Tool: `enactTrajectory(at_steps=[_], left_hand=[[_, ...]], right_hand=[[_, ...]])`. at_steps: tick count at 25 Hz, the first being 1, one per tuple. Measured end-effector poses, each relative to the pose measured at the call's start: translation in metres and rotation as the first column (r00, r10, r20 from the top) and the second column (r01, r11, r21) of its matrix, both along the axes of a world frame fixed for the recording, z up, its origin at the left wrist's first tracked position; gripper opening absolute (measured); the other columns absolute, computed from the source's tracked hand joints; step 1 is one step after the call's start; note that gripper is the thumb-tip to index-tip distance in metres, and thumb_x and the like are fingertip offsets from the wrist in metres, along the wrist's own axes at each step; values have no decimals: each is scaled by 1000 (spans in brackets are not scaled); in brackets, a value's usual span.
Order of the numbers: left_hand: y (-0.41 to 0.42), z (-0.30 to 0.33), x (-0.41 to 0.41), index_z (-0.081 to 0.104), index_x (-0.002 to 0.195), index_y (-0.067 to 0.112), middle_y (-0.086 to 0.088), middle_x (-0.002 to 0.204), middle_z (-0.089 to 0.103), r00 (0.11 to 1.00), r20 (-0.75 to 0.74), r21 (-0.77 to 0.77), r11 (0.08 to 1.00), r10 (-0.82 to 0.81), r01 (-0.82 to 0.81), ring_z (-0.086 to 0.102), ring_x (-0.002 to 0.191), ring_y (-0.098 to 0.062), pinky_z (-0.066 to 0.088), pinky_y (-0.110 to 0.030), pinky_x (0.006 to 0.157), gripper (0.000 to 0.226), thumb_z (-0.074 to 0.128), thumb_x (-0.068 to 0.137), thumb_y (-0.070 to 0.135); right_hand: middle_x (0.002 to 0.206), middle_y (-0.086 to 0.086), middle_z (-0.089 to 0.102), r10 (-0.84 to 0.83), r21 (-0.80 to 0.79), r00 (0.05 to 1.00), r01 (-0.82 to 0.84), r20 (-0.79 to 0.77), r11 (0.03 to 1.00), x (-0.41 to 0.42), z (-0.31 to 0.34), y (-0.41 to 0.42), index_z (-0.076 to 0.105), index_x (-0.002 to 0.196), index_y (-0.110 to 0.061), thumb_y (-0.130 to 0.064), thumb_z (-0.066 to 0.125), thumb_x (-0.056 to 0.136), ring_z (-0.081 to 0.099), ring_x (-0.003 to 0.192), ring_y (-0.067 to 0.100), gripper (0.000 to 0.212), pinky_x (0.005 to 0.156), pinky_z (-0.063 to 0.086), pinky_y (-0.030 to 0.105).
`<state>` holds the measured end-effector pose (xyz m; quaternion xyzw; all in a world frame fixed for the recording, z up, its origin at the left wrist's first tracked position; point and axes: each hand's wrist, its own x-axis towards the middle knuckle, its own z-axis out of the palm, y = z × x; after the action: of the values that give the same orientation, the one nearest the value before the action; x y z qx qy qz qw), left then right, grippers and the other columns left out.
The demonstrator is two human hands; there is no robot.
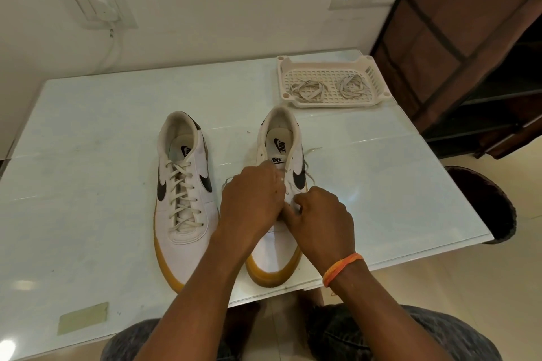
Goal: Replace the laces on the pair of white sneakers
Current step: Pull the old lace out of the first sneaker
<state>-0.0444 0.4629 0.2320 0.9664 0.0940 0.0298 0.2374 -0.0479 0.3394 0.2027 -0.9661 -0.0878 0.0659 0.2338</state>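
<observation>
Both hands work over the lacing of the right-hand sneaker (278, 184), which stands on the pale table (88, 126) with its toe toward the person. The left hand (252, 202) lies across the eyelet rows with its fingers curled down onto the tongue; it seems to grip the lace, though the hand's back hides the contact. The right hand (321, 214), just beside it and touching it at the fingertips, pinches something white at the eyelets, most likely the old lace (308, 168), whose loose ends trail out beyond the knuckles on either side of the shoe.

To the left of the left hand stands the other sneaker (183, 190), fully laced and untouched. Beyond both hands, up and to the right, a white slotted tray (375, 73) holds two coiled spare laces (308, 89).

The lace looks flat, soft and light, so it should slide freely but may snag at each eyelet; it is best taken close to the hole and drawn straight out. The shoe is light and may shift on the smooth tabletop, so one hand should steady the upper.
</observation>
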Motion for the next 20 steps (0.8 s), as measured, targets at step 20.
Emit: enactTrajectory(at_steps=[20], left_hand=[[1,-6,-1,65,110,21,3,100,69,999,5,-41,999,32,-32,62,82,-10,45,-21,74,19,51,100,29]], right_hand=[[66,-4,55,2,24,1000,-2,-14,1000,4,0,-1,67,75,-19,-59,50,90,55,61,12,46,67,49,22]])
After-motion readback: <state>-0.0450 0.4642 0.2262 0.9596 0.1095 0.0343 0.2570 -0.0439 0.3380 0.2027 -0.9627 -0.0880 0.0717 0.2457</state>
